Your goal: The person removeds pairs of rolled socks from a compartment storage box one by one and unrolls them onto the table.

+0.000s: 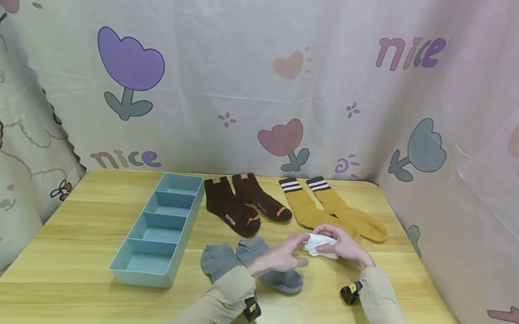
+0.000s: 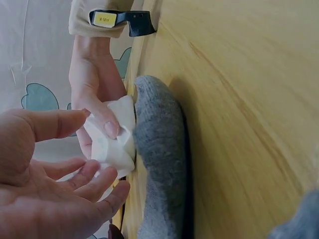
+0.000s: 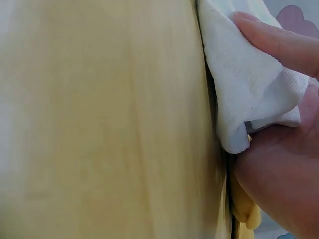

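Pinching a white sock (image 1: 319,244) in my right hand (image 1: 343,246), I hold it just above the bench (image 1: 83,248) near the grey socks (image 1: 252,264); my left hand (image 1: 279,257) touches it with relaxed fingers. The blue tray (image 1: 159,228) has four bare compartments.

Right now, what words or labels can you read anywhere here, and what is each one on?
"nice": backdrop cloth, upper right.
"nice": same cloth, lower left, behind the blue organizer tray.
"COTTON": front brown sock.
Bubble lettering at the cloth's top left: cut off, unreadable.
Yellow tag on right wrist camera: too small to read.
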Demonstrator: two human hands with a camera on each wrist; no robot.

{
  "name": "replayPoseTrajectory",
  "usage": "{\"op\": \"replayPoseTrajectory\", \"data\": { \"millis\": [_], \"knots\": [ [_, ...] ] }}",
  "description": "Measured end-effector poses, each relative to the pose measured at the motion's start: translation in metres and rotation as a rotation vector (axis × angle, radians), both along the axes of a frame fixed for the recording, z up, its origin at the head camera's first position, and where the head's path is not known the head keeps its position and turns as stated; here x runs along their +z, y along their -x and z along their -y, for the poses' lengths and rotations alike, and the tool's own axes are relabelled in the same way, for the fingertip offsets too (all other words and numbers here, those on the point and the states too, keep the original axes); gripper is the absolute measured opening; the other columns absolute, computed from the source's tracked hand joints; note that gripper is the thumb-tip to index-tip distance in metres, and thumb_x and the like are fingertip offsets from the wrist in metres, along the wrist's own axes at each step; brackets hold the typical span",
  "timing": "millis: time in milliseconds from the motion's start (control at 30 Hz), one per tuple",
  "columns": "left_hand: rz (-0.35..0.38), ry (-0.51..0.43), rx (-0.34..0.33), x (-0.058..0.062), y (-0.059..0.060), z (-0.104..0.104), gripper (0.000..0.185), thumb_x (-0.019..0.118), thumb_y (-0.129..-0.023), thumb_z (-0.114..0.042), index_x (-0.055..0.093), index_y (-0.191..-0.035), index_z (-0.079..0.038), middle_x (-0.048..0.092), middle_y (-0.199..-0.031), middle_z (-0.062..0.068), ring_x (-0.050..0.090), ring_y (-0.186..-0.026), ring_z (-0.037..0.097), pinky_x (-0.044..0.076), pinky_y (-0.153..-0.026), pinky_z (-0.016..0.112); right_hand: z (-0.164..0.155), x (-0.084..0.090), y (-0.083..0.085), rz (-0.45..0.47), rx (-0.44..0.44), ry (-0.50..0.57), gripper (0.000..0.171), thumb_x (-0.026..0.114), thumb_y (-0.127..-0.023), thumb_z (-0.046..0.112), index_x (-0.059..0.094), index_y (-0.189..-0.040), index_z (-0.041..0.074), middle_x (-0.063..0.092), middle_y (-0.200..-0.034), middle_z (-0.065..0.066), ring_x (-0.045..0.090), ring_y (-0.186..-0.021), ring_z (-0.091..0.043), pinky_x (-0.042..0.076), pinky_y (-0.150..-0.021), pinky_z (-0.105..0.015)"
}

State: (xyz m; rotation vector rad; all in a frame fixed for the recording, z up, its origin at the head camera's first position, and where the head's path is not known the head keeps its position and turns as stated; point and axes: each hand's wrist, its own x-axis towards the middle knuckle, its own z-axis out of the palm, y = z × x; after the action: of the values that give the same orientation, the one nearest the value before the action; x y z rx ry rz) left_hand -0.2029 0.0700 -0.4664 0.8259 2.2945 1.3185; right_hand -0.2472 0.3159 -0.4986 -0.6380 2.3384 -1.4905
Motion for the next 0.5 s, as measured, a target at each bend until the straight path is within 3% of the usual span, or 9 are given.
{"op": "replayPoseTrajectory", "data": {
  "millis": [300, 500],
  "knots": [
    [0.017, -0.016, -0.052, -0.002, 0.004, 0.004, 0.055, 0.063, -0.094, -0.006, 0.045, -0.146, 0.0, 0.055, -0.145, 0.018, 0.054, -0.134, 0.035, 0.048, -0.11, 0.045, -0.006, 0.002, -0.009, 0.013, 0.105, 0.108, 0.045, 0.061, -0.082, -0.004, 0.054, -0.125, -0.012, 0.065, -0.115, -0.002, 0.06, -0.101, -0.008, 0.049, -0.089, -0.023],
    [0.01, -0.004, -0.15, -0.003, 0.003, 0.007, 0.044, 0.06, -0.096, -0.003, 0.052, -0.138, 0.003, 0.059, -0.139, 0.02, 0.059, -0.13, 0.034, 0.049, -0.109, 0.037, -0.009, 0.003, -0.016, 0.104, 0.04, 0.145, 0.033, 0.054, -0.082, -0.007, 0.056, -0.114, -0.012, 0.063, -0.117, 0.001, 0.057, -0.102, -0.01, 0.049, -0.086, -0.025]
  ]
}}
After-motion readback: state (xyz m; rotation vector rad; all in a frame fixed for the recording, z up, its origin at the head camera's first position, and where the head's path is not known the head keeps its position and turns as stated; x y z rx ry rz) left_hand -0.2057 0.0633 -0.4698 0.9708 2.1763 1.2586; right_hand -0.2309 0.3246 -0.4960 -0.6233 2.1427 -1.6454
